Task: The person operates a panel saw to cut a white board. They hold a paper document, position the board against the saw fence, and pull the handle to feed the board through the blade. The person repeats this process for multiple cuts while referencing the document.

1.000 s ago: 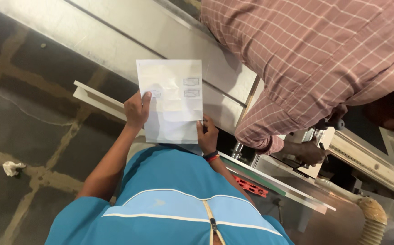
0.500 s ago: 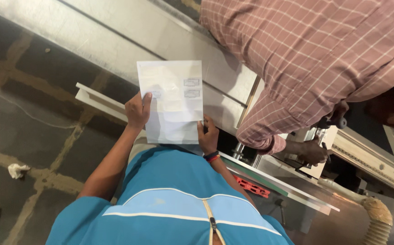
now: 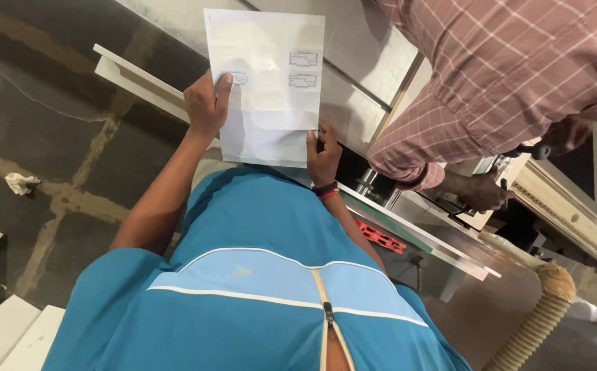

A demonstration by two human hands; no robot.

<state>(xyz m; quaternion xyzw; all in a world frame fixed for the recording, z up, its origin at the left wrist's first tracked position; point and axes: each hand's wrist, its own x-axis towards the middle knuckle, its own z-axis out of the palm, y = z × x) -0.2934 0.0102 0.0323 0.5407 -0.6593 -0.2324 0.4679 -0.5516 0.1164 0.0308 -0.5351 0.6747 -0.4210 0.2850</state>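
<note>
While the sheet (image 3: 265,82) is rising higher in view than a second ago, the left hand (image 3: 206,106) is gripping its left edge and the right hand (image 3: 324,152) is pinching its lower right corner, holding it above the pale board (image 3: 140,79); beside them a co-worker's hand (image 3: 480,192) is working at the machine (image 3: 573,206).

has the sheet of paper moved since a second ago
No, not noticeably. The white sheet of paper, held by the left hand and right hand, sits the same against the pale board behind it.
</note>
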